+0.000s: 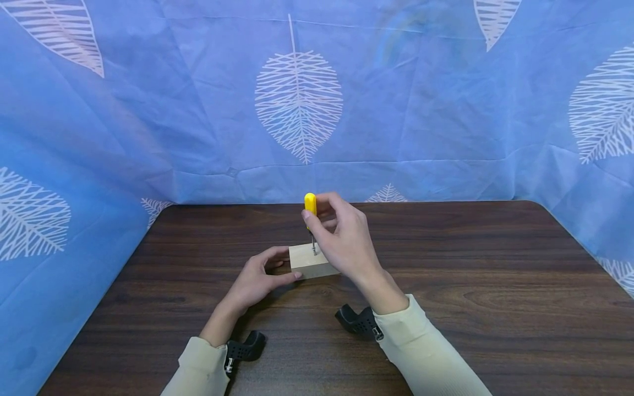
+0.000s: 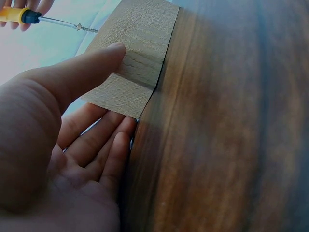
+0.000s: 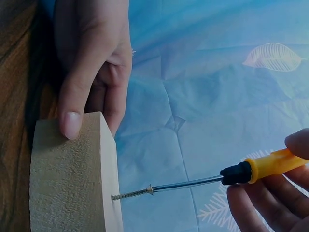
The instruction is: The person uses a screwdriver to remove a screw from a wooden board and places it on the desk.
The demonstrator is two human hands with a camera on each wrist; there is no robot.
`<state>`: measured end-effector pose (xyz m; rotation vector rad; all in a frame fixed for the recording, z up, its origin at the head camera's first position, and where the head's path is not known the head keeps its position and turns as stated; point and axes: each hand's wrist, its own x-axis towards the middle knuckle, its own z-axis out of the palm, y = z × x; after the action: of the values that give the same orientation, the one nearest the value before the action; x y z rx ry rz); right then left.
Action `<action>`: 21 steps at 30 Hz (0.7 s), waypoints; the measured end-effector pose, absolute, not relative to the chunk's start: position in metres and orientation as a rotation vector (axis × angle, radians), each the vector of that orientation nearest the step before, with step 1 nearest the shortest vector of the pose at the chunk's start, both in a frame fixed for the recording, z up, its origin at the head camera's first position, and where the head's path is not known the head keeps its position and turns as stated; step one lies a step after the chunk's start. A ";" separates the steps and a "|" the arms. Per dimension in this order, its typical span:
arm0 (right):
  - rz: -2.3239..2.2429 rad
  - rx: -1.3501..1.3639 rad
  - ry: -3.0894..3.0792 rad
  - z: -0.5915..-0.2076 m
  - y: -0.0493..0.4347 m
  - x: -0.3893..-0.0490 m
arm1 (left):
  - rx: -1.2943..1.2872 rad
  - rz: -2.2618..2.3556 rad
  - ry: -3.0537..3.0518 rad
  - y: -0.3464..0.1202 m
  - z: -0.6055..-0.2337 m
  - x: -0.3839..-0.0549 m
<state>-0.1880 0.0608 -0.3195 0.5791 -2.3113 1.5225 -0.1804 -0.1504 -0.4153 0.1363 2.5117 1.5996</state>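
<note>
A pale wooden block [image 1: 309,269] lies on the dark table. My left hand [image 1: 255,280] holds its left end, thumb on the near side and fingers behind. A screw [image 3: 131,194] stands upright in the block's top face, much of its thread showing above the wood. My right hand [image 1: 349,234] grips the yellow handle of a screwdriver [image 1: 310,204] from above the block. The shaft points down, and its tip meets the screw head in the right wrist view. In the left wrist view the thumb [image 2: 104,60] presses the block's side.
The brown wooden table [image 1: 470,264] spreads around the block. Blue cloth [image 1: 198,110] with white leaf prints hangs behind and beside it. A black wrist mount [image 1: 246,347] sits at the left cuff, another black mount [image 1: 358,320] at the right.
</note>
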 end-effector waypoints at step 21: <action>1.491 0.588 -2.349 -0.320 0.059 -0.185 | 0.141 1.593 2.524 -0.150 -0.416 -0.180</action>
<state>-0.1852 0.0586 -0.3202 0.5876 -2.3493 1.4910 -0.1798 -0.1495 -0.4165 0.1413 2.5242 1.5929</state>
